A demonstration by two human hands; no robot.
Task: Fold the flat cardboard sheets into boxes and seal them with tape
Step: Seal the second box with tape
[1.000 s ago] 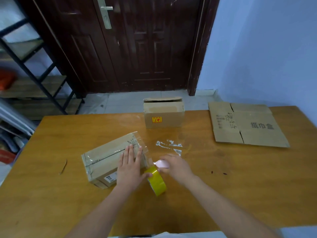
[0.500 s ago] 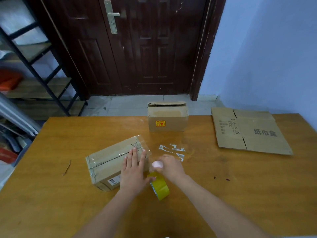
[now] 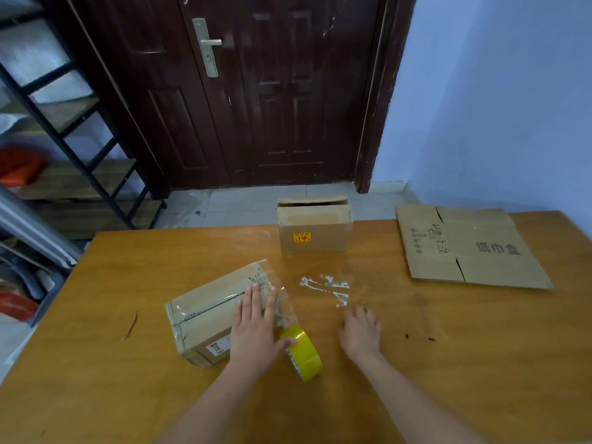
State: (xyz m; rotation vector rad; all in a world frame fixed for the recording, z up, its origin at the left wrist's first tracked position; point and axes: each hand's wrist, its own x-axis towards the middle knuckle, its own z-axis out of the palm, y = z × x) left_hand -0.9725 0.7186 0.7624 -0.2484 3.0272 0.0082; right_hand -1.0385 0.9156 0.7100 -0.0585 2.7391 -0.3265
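Pressing flat on the taped box (image 3: pixel 208 312), the left hand (image 3: pixel 256 328) is laid with straight fingers over the box's right end, at about seven o'clock from the table's middle; its thumb is stretched out to touch the yellow tape roll (image 3: pixel 304 352). Nothing is gripped by this hand. The roll is stood on edge just beside the box's near right corner, and a clear strip of tape (image 3: pixel 278 296) is seen running from it up over that end of the box. The right hand (image 3: pixel 360 334) is held with fingers spread and relaxed just above or on the wooden table (image 3: pixel 448 363), at three o'clock from the roll and apart from it; nothing is held in it, and whether the tabletop is touched cannot be told. Some whitish tape residue (image 3: pixel 330 285) is stuck to the table at twelve o'clock from that hand. A second, open-topped box (image 3: pixel 314 230) with a small red and yellow sticker is stood at the far edge, at twelve o'clock. A flat cardboard sheet (image 3: pixel 467 248) with printed characters is laid at two o'clock, well apart from both hands.
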